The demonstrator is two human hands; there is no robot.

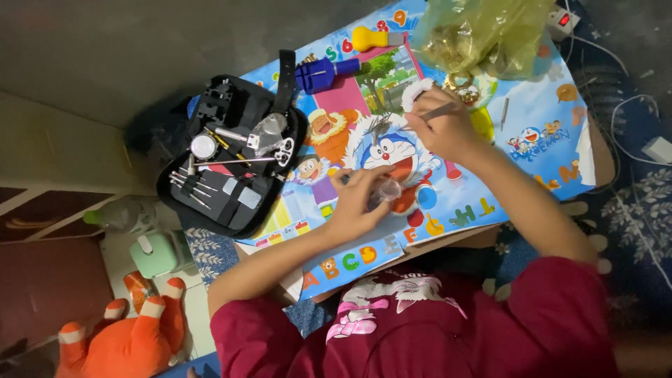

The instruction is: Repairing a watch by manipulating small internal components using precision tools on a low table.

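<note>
Left hand sits low on the cartoon alphabet mat, fingers curled close round a small clear piece, pinning it against the mat near the middle of the cartoon face. Right hand is just above & to the right, fingers pinched narrow on a thin metal tool w/ its tip aimed left toward a cluster of fine metal bits.

Judgement on doing this well: keep the left-hand grip steady & low so the clear piece doesn't skid on the glossy mat; bring the tool tip in slow, wrist resting on the mat for support, light pressure only. Small parts likely roll, so work over the flat centre, away from the edge.

The clear piece looks small, rounded, translucent, faintly pinkish; too blurred to tell more.

Around: open black tool case w/ drivers & pins to the left, blue tool & yellow-handled tool at the mat's top, crumpled yellowish plastic bag top right, gold-coloured round object just beside the right hand
</note>
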